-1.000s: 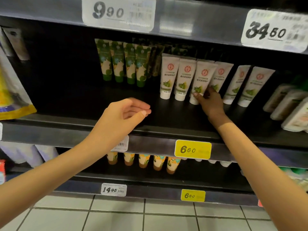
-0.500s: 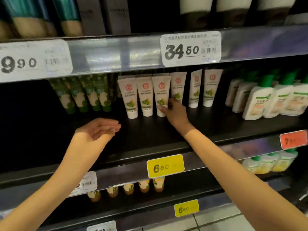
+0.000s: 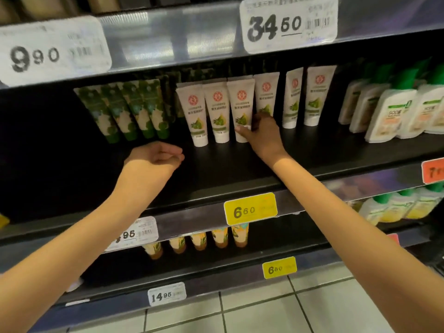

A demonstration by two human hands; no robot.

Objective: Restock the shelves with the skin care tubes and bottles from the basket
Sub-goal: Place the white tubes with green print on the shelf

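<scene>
Left hand (image 3: 153, 159) advanced over dark shelf (image 3: 216, 171), slack, empty; right hand (image 3: 264, 137) grips white tube (image 3: 241, 104).

A shop's skin-care aisle — dark shelving (image 3: 216, 169), a yellow 6.60 price tag (image 3: 250, 209) on its front rail, identical white tubes (image 3: 217, 111) in rows above that tag, a barcoded 34.50 label (image 3: 288, 22) higher up, green-capped bottles (image 3: 389, 114) to its upper right, tiled floor (image 3: 264, 306) below.

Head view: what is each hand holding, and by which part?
Right hand grips the third white tube from the left at its lower end, by the cap. Left hand holds nothing, fingers loosely curled.
</scene>
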